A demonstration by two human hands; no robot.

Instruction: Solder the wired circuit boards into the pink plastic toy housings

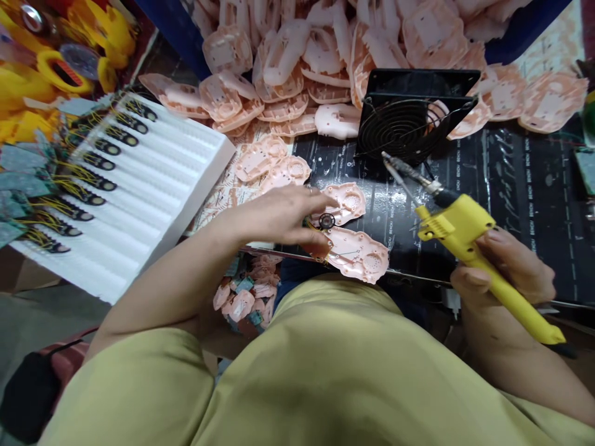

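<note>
Yellow soldering tool (465, 232) in the closed right hand (509, 266), tip just before the black fan (400, 124); left hand (290, 214), thumb and fingers parted, at pink shells (357, 253) left-front of the fan, hold unclear.

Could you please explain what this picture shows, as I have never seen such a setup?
There is no machine here: these are a person's own bare hands, seen by one camera worn on the head, looking forward and down. The right hand holds a yellow soldering iron. The left hand is beside a small black ring and two pink shells; its grip is unclear. On the dark bench stands a black fan, with more pink shells behind. A white foam block at the left carries small wired parts.
</note>
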